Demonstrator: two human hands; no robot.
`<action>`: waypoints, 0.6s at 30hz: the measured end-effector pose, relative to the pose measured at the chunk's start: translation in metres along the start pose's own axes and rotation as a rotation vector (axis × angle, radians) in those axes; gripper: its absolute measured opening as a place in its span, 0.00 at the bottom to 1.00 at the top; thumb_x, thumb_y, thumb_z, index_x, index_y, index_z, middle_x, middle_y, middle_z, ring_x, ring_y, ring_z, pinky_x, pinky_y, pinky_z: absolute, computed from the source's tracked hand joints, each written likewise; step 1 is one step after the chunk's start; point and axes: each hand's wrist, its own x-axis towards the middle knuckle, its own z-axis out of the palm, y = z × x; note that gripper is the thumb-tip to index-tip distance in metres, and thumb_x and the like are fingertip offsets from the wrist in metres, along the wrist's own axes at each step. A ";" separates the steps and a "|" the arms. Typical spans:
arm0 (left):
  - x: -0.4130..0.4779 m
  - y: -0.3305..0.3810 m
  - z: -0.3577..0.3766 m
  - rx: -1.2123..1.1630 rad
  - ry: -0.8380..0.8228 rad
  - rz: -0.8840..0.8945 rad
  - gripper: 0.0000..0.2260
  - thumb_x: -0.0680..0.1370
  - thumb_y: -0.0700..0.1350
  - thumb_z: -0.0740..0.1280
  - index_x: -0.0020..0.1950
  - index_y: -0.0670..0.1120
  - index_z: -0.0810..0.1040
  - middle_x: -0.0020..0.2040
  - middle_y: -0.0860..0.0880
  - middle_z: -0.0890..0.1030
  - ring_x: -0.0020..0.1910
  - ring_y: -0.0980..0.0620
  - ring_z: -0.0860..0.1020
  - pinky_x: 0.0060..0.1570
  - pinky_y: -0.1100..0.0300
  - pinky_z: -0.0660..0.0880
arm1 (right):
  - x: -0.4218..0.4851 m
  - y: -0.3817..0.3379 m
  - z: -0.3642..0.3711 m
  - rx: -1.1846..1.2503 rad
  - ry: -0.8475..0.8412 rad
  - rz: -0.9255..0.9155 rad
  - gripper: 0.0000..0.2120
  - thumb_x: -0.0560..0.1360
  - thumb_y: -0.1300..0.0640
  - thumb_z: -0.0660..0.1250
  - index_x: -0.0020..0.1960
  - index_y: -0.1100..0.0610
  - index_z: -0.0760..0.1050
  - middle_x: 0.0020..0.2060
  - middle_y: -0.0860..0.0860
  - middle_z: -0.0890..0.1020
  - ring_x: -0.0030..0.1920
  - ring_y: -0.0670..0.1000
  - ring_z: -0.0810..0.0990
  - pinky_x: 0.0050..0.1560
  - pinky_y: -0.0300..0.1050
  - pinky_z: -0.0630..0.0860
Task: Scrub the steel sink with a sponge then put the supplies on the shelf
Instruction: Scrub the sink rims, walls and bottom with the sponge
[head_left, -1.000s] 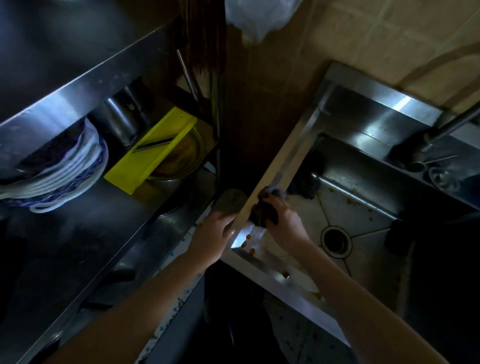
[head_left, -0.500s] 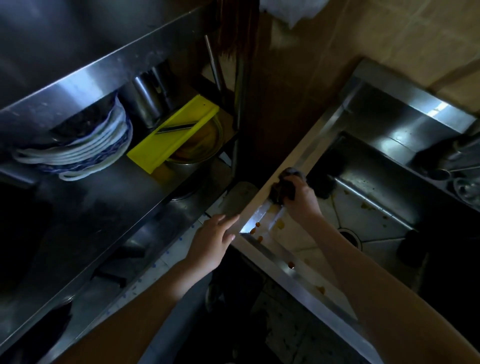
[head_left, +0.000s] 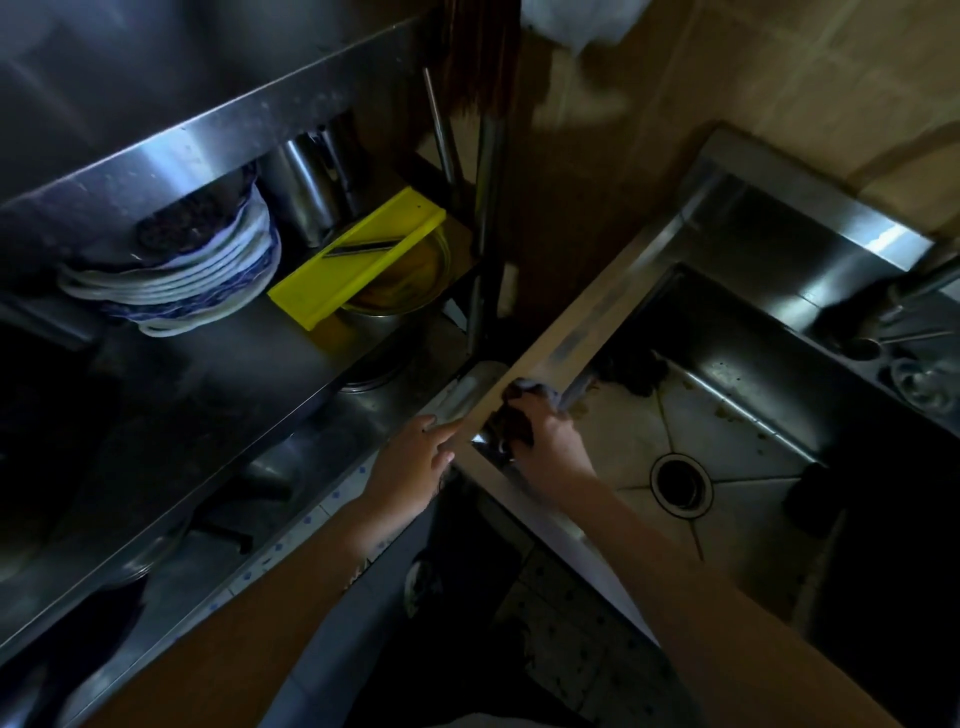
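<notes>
Two hands work at the near-left corner of the steel sink (head_left: 613, 317). Right hand (head_left: 550, 441) is clamped on a dark sponge (head_left: 514, 423), pressed against the sink's left rim. Left hand (head_left: 415, 462) rests just beside it, fingers loosely spread, gripping nothing. Shelf (head_left: 218, 374) at left carries stacked plates (head_left: 208, 280) and a yellow board (head_left: 358, 257)
</notes>
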 end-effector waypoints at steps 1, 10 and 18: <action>-0.002 -0.001 0.000 -0.003 0.001 -0.002 0.19 0.81 0.44 0.58 0.72 0.53 0.65 0.73 0.47 0.63 0.70 0.49 0.65 0.65 0.57 0.63 | -0.002 -0.001 0.001 -0.015 -0.020 -0.007 0.22 0.71 0.66 0.63 0.65 0.56 0.73 0.61 0.56 0.76 0.58 0.61 0.76 0.57 0.54 0.76; -0.009 -0.008 0.005 -0.070 0.019 -0.030 0.18 0.80 0.44 0.61 0.70 0.51 0.69 0.69 0.46 0.67 0.65 0.50 0.69 0.61 0.59 0.66 | -0.014 0.000 -0.001 -0.228 -0.202 -0.069 0.21 0.76 0.62 0.62 0.68 0.54 0.71 0.69 0.50 0.70 0.67 0.58 0.66 0.67 0.49 0.65; -0.010 0.008 0.008 -0.048 0.076 0.040 0.16 0.80 0.46 0.61 0.68 0.48 0.71 0.67 0.41 0.68 0.65 0.43 0.69 0.64 0.54 0.65 | -0.053 0.024 -0.016 -0.249 -0.217 -0.018 0.23 0.73 0.64 0.61 0.66 0.51 0.72 0.66 0.48 0.73 0.66 0.56 0.67 0.63 0.46 0.68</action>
